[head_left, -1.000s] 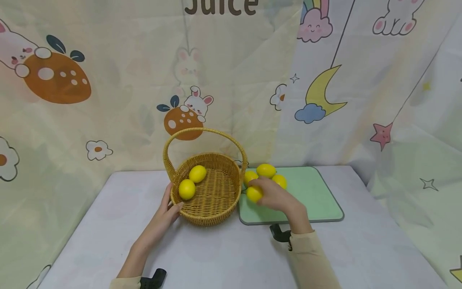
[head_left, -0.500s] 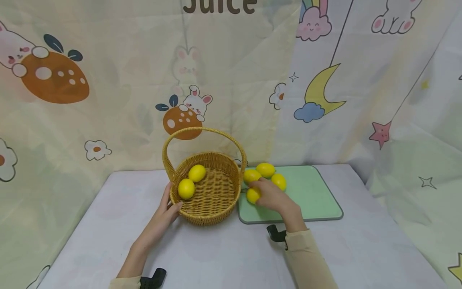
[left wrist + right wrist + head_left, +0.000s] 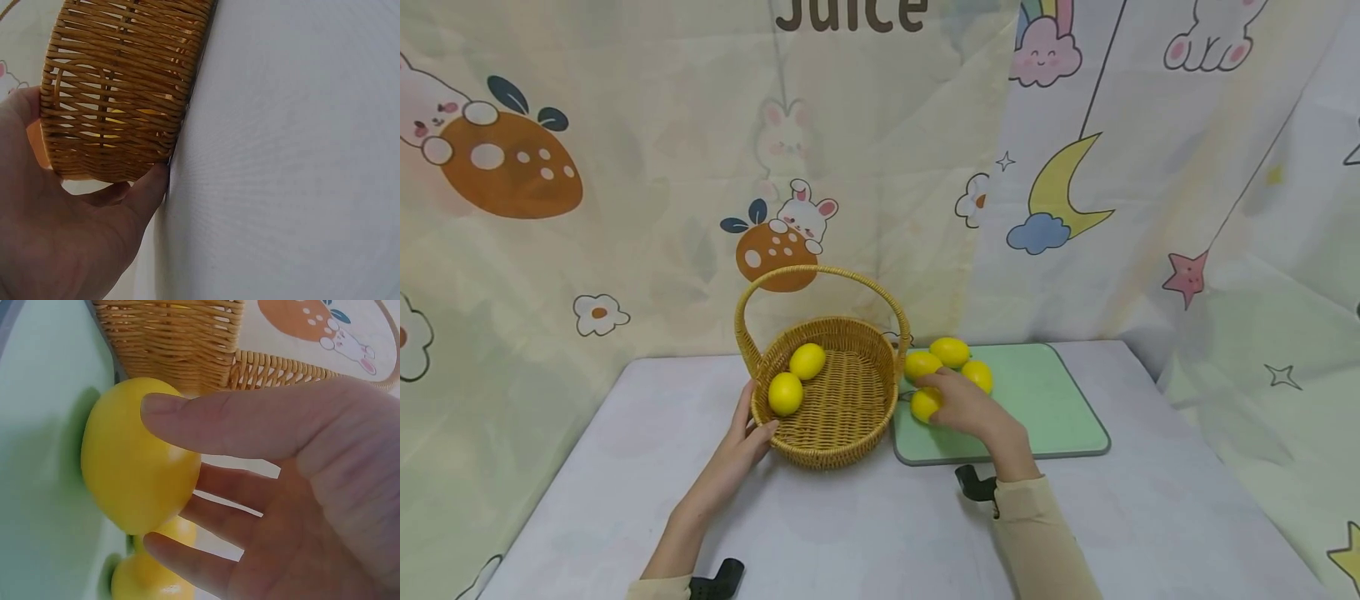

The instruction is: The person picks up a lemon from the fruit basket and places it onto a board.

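Lemon, smooth and bright yellow, sits between the thumb and the curved fingers of the right grip, at the left part of a pale green board with a grey edge. The right grip is pinching this fruit, with the thumb across the side that faces the wrist camera and the fingers round behind. Whether the fruit rests on the board or is slightly raised, I cannot tell.

Three more fruits lie close by on the board: a near yellow fruit just beyond the fingertips, a far yellow fruit behind it, and a side yellow fruit to the right.

To the left of the board, just beside it, stands a woven basket with its tall hoop handle up. Inside, at the left wall, are two fruits that appear to touch: an upper basket fruit and a lower basket fruit.

The left grip holds the basket by its left side, one digit at the rim and another low on the woven wall, near the white desk. Beige sleeves cover both forearms. Behind hangs a printed cloth with rabbits, a moon and the word "Juice".
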`<state>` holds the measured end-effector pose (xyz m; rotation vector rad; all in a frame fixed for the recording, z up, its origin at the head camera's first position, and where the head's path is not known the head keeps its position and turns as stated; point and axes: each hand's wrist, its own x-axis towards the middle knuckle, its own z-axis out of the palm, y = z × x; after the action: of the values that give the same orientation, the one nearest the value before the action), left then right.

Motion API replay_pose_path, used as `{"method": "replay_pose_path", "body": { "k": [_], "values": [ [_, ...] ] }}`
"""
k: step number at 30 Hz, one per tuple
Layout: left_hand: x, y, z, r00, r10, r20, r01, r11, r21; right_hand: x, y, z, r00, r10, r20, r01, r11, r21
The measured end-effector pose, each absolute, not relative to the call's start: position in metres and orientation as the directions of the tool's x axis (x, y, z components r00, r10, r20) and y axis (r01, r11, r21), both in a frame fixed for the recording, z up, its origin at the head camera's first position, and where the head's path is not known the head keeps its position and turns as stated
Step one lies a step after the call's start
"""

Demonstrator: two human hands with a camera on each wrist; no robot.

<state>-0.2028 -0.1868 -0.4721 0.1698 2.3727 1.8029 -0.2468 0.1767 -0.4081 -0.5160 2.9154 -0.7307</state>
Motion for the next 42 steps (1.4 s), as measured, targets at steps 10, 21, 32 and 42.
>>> {"method": "replay_pose_path", "body": {
  "k": [10,21,32,42],
  "values": [
    [-0.203,-0.188,-0.475,-0.982,0.184,-0.048,0.003,0.270,0.963,-0.243,0.181,-0.400,-0.940,-0.342,0.009,-0.301,0.813,-0.498],
    [-0.203,-0.189,-0.477,-0.981,0.187,-0.042,0.006,0.251,0.968,-0.234,0.182,-0.386,-0.936,-0.351,0.018,-0.311,0.802,-0.510],
    [-0.204,-0.189,-0.477,-0.982,0.181,-0.050,-0.003,0.253,0.967,-0.224,0.176,-0.375,-0.931,-0.365,0.000,-0.307,0.783,-0.541],
    [-0.204,-0.188,-0.474,-0.982,0.182,-0.057,-0.009,0.253,0.967,-0.215,0.158,-0.366,-0.903,-0.424,0.065,-0.395,0.764,-0.510]
  ]
}}
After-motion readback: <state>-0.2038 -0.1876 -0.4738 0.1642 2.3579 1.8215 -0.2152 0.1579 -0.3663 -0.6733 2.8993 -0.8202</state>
